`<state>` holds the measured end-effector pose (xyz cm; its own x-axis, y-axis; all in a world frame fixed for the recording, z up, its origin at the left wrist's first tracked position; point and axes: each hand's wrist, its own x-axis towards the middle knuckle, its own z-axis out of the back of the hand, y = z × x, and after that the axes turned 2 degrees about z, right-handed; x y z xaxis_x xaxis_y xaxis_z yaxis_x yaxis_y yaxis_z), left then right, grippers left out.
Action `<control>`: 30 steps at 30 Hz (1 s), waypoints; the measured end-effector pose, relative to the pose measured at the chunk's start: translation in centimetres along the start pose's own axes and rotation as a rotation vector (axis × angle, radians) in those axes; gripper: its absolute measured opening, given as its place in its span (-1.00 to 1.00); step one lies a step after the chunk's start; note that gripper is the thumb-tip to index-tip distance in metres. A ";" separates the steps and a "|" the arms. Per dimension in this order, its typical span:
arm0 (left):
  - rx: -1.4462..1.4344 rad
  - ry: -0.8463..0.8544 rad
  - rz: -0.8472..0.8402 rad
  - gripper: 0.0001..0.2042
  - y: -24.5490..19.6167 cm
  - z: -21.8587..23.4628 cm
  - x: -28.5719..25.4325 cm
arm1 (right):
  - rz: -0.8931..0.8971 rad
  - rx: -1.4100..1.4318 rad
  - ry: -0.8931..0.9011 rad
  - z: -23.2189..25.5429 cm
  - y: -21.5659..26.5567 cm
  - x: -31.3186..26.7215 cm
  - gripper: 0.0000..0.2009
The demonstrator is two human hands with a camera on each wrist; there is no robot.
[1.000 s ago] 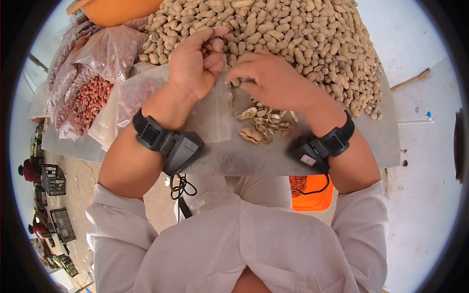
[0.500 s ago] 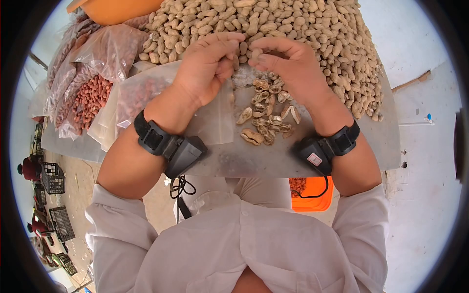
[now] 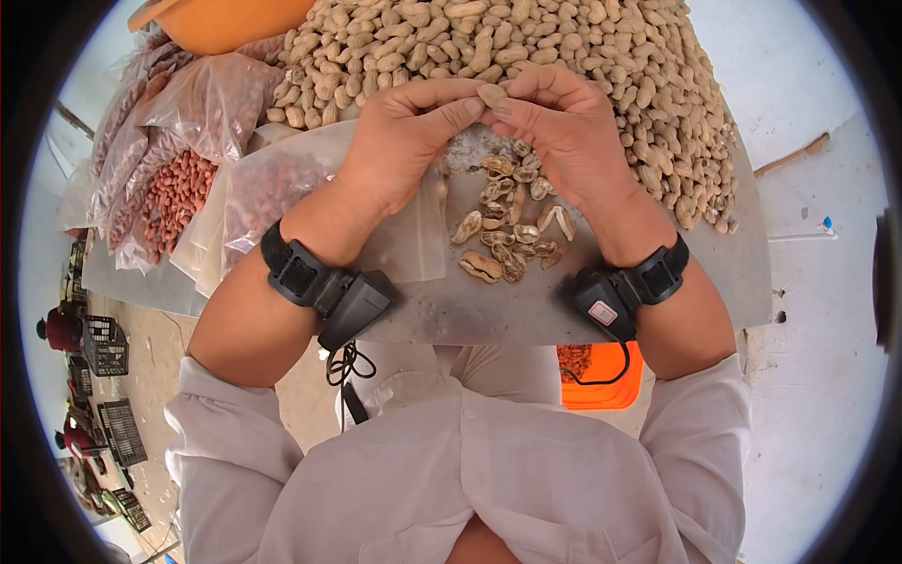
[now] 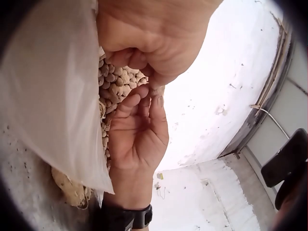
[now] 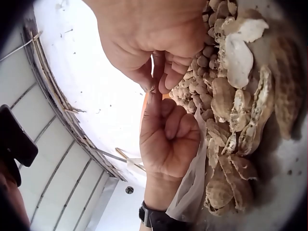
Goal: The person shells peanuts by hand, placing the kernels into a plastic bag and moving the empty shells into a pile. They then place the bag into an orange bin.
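In the head view, an unshelled peanut (image 3: 490,94) sits between the fingertips of both hands. My left hand (image 3: 395,141) pinches it from the left with thumb and forefinger. From the other side my right hand (image 3: 581,136) pinches it too, thumb on the near face. The fingertips meet in the left wrist view and cover most of the peanut. Below the hands lie cracked peanut shells (image 3: 507,214), some split into halves; they show large beside the right hand in the right wrist view. A big pile of unshelled peanuts (image 3: 601,56) rises right behind both hands.
A clear plastic bag (image 3: 413,246) lies flat under the left forearm. Bags of red peanut kernels (image 3: 178,197) and an orange basin (image 3: 221,21) stand at the left. The grey table (image 3: 451,315) ends near the body, with an orange container (image 3: 611,381) below it.
The right hand first reached at the pile's edge, then lifted a peanut toward the left hand. Now the hands have come together and both pinch it.
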<state>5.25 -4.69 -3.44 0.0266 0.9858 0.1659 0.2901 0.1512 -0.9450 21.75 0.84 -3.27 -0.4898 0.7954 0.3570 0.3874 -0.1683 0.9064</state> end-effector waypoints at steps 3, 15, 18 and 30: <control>0.061 -0.019 -0.015 -0.76 0.5 0.3 0.2 | 0.018 -0.099 0.039 0.1 0.2 -0.1 -0.87; 0.297 0.138 -0.145 -0.80 1.1 0.6 0.0 | -0.153 -0.374 0.117 -1.3 2.1 -0.6 -0.73; 0.192 0.149 -0.133 -0.86 0.4 -0.1 -0.5 | -0.149 -0.401 0.125 -1.7 2.3 -0.8 -0.73; 0.083 0.163 -0.046 -0.87 0.1 0.2 -0.7 | -0.043 -0.461 0.160 -1.7 2.4 -0.9 -0.81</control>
<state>5.09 -5.37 -3.68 0.1717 0.9538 0.2466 0.2150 0.2080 -0.9542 21.81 -1.30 -1.01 -0.6260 0.7137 0.3142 -0.0043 -0.4061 0.9138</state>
